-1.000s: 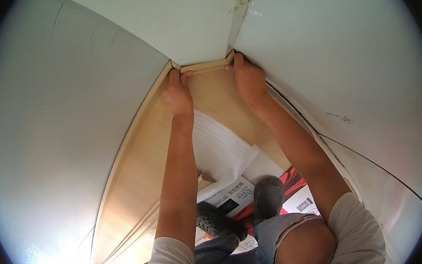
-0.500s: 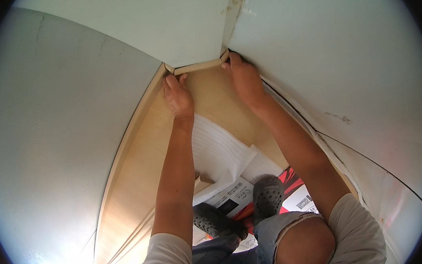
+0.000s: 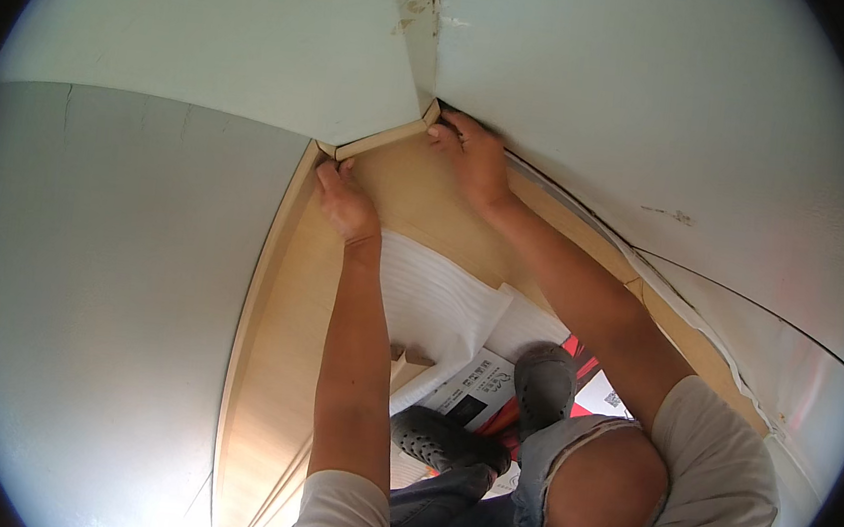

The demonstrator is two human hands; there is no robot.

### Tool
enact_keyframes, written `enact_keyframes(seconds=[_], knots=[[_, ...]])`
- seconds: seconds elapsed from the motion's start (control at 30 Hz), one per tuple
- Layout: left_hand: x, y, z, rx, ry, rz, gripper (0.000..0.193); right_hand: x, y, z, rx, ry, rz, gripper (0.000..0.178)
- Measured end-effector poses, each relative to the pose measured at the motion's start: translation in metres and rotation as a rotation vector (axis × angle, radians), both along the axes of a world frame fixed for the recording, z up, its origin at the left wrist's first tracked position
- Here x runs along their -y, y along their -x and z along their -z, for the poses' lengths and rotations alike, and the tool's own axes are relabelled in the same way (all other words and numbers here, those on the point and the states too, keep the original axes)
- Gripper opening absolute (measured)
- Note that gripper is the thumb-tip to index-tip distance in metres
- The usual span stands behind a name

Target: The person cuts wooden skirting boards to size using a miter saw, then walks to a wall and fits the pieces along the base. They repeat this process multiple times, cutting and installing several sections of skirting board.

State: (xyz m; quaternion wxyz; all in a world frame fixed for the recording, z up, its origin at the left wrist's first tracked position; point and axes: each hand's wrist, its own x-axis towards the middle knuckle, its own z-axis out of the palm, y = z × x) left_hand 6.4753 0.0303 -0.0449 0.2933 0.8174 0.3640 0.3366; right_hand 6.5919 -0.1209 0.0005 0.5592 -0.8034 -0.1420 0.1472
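Observation:
A large light-wood panel [image 3: 399,186] with a narrow raised rim [image 3: 383,137] along its far edge sits between pale walls. At the rim's left far corner my left hand [image 3: 349,205] is closed on the wood, its fingertips partly hidden at the edge. My right hand [image 3: 478,166] grips the rim's right far corner, by a dark gap against the wall; some of its fingers are out of sight. Both arms reach forward from the lower edge, either side of a white foam sheet [image 3: 429,294].
Pale walls rise on the left [image 3: 129,288], ahead [image 3: 231,36] and on the right [image 3: 658,93], with brown stains at the far seam. Below are my dark clogs [image 3: 544,385], red-and-white printed cardboard [image 3: 477,384] and a small wooden piece [image 3: 408,368]. A whitish strip [image 3: 684,307] runs along the right wall.
The view has shifted a little, so the panel's far corners sit slightly further left. My right hand has eased back from the corner a little; my left keeps its hold.

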Motion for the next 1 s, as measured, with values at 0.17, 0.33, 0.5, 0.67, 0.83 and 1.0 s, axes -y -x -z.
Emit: enact_keyframes(seconds=[0.17, 0.33, 0.5, 0.67, 0.83, 1.0], knots=[[0.006, 0.001, -0.003, -0.066, -0.001, -0.01, 0.008, -0.006, 0.004, 0.005, -0.222, -0.145, 0.144, 0.042], [0.001, 0.002, -0.004, -0.112, -0.075, 0.003, 0.009, -0.006, 0.011, -0.006, -0.154, -0.05, 0.158, 0.041], [0.0, 0.001, -0.002, -0.067, -0.081, 0.002, 0.016, -0.001, 0.007, 0.005, 0.401, 0.237, 0.07, 0.033], [-0.002, 0.0, -0.002, -0.071, -0.099, 0.019, 0.017, 0.007, 0.012, 0.023, 0.482, 0.111, -0.01, 0.031], [0.001, 0.0, -0.009, -0.06, -0.089, 0.056, 0.017, 0.009, 0.021, 0.026, 0.556, 0.18, -0.008, 0.025], [-0.001, 0.005, -0.006, -0.17, -0.151, 0.012, 0.017, 0.002, 0.009, 0.018, 0.666, 0.459, -0.121, 0.015]])
